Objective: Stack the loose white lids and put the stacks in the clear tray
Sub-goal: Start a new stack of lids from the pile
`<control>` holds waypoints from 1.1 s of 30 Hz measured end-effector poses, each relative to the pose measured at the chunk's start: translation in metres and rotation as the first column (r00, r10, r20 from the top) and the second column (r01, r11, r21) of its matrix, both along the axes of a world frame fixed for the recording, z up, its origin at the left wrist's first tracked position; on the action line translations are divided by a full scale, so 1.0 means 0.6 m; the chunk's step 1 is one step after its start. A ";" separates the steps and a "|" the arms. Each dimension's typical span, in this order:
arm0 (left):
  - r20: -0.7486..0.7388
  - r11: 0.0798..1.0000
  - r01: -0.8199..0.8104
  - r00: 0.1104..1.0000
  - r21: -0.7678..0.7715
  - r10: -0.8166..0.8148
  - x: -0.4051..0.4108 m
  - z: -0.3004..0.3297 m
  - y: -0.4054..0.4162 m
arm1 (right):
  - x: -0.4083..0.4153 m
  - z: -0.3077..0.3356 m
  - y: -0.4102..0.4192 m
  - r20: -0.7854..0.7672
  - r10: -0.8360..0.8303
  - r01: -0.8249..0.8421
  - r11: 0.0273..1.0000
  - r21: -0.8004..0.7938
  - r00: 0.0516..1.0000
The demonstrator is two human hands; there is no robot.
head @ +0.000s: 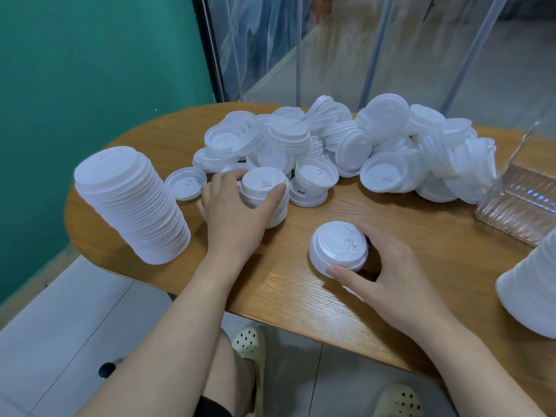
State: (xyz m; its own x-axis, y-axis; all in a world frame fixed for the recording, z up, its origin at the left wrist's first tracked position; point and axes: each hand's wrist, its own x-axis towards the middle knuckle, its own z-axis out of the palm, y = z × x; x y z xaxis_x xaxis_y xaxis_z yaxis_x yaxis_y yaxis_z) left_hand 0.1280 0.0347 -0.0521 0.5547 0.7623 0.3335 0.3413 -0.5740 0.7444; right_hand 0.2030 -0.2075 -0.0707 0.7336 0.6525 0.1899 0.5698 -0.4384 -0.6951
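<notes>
White plastic lids [331, 145] lie heaped across the far side of the wooden surface [301, 296], with 1 tall stack [132, 203] standing at the left and another stack [532, 296] cut off at the right edge. The left hand [234, 212] curls around a short stack [264, 194] at the heap's near edge; the right hand [388, 278] grips a smaller stack [338, 246] nearer the person, thumb and fingers on its rim. These lids look thin, light and slightly flexible, likely slippery when nested, so holding by the rim from both sides seems safest. The clear tray [517, 206] sits at the right, partly out of view, and its inside is hard to make out.
</notes>
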 end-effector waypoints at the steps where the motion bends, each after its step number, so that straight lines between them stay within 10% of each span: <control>1: 0.039 1.000 0.012 0.999 -0.017 -0.011 -0.004 0.004 -0.005 | 0.000 0.001 0.000 0.002 0.000 0.000 1.000 -0.001 1.000; 13: -0.004 0.861 0.506 0.862 -0.053 -0.507 -0.039 0.007 -0.097 | 0.001 0.000 -0.002 0.001 0.018 -0.018 0.999 0.028 1.000; 33: -0.125 0.788 0.585 0.782 -0.190 -0.611 -0.031 0.004 -0.100 | 0.006 -0.006 -0.002 0.017 0.026 -0.027 0.999 0.038 1.000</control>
